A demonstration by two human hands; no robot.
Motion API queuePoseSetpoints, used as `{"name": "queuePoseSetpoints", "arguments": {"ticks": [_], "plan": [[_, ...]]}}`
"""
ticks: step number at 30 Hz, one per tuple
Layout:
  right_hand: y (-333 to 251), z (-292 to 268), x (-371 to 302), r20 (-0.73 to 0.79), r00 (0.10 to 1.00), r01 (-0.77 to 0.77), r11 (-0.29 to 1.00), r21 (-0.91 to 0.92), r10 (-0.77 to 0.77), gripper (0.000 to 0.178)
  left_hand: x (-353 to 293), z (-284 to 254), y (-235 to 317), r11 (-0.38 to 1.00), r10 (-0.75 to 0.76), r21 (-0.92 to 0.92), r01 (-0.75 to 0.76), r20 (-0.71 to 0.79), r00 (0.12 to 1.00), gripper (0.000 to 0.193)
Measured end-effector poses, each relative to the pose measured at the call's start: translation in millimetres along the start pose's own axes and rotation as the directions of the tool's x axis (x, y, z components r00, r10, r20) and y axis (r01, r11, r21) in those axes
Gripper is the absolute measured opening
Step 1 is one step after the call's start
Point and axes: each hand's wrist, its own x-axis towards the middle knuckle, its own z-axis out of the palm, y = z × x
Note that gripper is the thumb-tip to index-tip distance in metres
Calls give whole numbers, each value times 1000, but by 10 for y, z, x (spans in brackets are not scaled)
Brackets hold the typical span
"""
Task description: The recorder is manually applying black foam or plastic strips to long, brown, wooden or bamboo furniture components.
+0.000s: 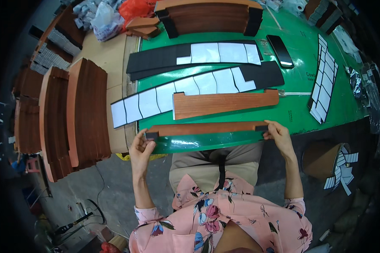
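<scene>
Brown wood-grain strip (207,128) is mid-frame, along the near edge of the green tabletop (297,111), spanning both hands; can't tell if it rests on the surface or sits just off it. Left hand (141,146) is closed in a pinch on its left end, beside the left dark end block (152,135); right hand (278,133) pinches the right end by the right dark end block (261,128). To do this well, I'd keep both pinches light and even, thumbs off the block faces, and turn the ends together so the long piece doesn't twist. Watch clearance too: the flat brown panel (226,105) lies just above it in frame, overlapping the white-backed black strip (179,93), so I'd keep the work on the near side and not nudge either. Pose: left forearm rises almost straight from lower left, thumb toward frame centre; right forearm comes up from lower right, leaning inward, fingers pointing left. Right end sits a touch higher in frame than the left. Hands set wide, one per end, a sensible hold for a part this long.
</scene>
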Motion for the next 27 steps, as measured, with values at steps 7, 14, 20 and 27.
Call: {"name": "queuePoseSetpoints", "arguments": {"ticks": [7, 14, 20, 27], "plan": [[-319, -312, 730, -327, 927, 15, 890, -455, -183, 54, 542, 361, 246, 935, 123, 341, -93, -65, 990, 30], [-162, -470, 1353, -268, 889, 9, 599, -801, -371, 58, 998, 746, 257, 804, 167, 581, -128, -14, 986, 33], [69, -607, 1189, -351, 888, 120, 887, -446, -296, 37, 609, 268, 589, 687, 556, 618, -382, -110, 824, 44], [236, -716, 946, -386, 872, 136, 906, -401, -302, 30, 403, -1327, 971, 132, 767, 970, 205, -231, 598, 36]]}}
